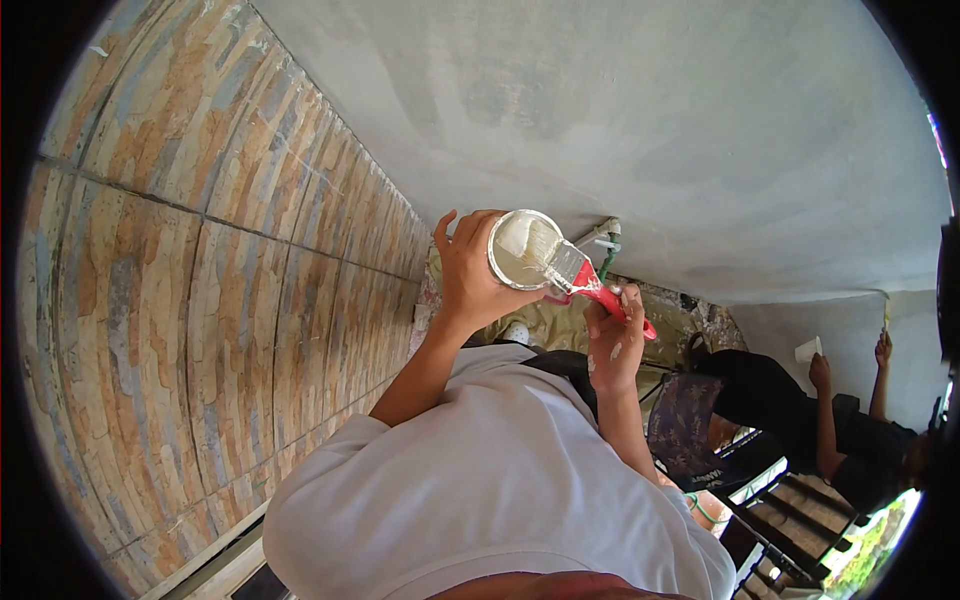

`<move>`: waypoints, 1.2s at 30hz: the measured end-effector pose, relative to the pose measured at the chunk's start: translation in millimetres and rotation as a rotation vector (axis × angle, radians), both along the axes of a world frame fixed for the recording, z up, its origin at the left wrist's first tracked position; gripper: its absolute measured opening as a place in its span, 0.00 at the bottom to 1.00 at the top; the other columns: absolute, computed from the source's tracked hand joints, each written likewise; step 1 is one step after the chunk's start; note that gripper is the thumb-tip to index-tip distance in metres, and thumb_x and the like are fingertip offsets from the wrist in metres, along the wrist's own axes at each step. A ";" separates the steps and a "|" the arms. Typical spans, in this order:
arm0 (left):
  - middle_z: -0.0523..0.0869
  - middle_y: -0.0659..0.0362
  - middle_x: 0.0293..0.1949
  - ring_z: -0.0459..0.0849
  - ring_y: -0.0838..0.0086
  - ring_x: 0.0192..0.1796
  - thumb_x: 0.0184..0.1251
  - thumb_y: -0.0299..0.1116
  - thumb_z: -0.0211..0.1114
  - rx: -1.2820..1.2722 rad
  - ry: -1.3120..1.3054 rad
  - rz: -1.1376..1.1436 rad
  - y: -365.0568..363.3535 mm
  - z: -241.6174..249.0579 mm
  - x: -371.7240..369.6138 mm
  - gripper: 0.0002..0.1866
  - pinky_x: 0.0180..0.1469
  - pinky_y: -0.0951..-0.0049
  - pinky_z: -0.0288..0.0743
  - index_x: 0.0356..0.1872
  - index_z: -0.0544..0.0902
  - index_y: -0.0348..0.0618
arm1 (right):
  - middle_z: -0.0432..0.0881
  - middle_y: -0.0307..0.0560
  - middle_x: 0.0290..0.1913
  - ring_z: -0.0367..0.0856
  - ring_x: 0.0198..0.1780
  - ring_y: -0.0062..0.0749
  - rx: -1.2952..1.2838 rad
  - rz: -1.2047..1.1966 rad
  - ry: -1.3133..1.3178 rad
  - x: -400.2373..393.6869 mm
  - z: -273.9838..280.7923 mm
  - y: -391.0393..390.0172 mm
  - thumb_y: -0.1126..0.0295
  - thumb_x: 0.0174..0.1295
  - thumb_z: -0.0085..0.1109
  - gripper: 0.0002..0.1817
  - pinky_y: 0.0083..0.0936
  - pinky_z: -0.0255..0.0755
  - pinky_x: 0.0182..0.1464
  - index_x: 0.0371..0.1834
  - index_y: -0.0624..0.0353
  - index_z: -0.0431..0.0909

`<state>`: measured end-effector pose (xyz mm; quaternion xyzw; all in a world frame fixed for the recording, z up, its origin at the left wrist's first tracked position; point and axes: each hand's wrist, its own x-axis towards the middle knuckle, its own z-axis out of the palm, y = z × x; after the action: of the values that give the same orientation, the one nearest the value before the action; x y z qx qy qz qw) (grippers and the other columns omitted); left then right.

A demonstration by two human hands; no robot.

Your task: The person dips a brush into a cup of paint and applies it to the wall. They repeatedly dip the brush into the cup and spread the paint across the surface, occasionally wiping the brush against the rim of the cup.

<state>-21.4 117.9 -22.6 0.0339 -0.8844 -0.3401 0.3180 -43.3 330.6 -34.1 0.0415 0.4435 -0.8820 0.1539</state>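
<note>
one head-worn fisheye view looks steeply down the person's own white-shirted torso (480, 470), close to the raised hands, with a grey plastered wall (650, 110) right and a brown stone-tile wall (180, 280) left.

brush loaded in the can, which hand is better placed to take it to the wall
Right. The right hand already holds the red-handled brush, bristles in the can; the left hand is occupied gripping the can beside the grey wall.

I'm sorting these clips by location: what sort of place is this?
Probably a house wall being painted, perhaps outdoors. A wide grey plastered wall meets stone-patterned tiling. The left hand holds a small paint tin, the right hand dips a red-handled brush, and another person works on the wall nearby.
</note>
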 end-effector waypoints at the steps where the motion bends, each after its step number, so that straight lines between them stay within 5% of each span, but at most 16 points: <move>1: 0.86 0.59 0.53 0.83 0.63 0.60 0.32 0.43 0.88 0.002 -0.007 0.000 -0.3 0.1 -0.3 0.42 0.74 0.46 0.55 0.57 0.81 0.48 | 0.73 0.34 0.34 0.62 0.29 0.23 0.029 -0.010 -0.005 -0.5 1.2 -0.2 0.56 0.81 0.49 0.12 0.22 0.57 0.33 0.42 0.49 0.69; 23: 0.86 0.60 0.54 0.83 0.64 0.61 0.32 0.45 0.88 0.018 -0.031 -0.011 -2.4 -6.2 -4.0 0.42 0.75 0.46 0.53 0.56 0.82 0.49 | 0.71 0.32 0.31 0.62 0.28 0.20 0.047 -0.063 0.041 -3.8 -10.4 6.1 0.53 0.80 0.54 0.14 0.22 0.56 0.31 0.40 0.48 0.71; 25: 0.86 0.60 0.54 0.83 0.64 0.61 0.33 0.45 0.88 0.018 -0.038 -0.006 -2.3 -6.2 -4.5 0.42 0.75 0.46 0.54 0.56 0.82 0.49 | 0.67 0.32 0.33 0.69 0.29 0.19 0.026 -0.071 0.041 -3.9 -10.8 6.1 0.59 0.79 0.55 0.11 0.21 0.62 0.28 0.40 0.52 0.70; 36: 0.86 0.59 0.54 0.82 0.63 0.61 0.33 0.45 0.89 0.051 -0.056 0.021 -4.3 -9.8 -0.2 0.42 0.75 0.48 0.54 0.57 0.82 0.48 | 0.72 0.33 0.35 0.70 0.31 0.20 0.022 -0.021 -0.001 -6.5 -11.0 6.5 0.58 0.80 0.54 0.12 0.23 0.65 0.33 0.40 0.52 0.72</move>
<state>-21.6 113.6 -32.4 0.0607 -0.8836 -0.3578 0.2959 -49.8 337.1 -45.1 0.0482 0.4524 -0.8787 0.1444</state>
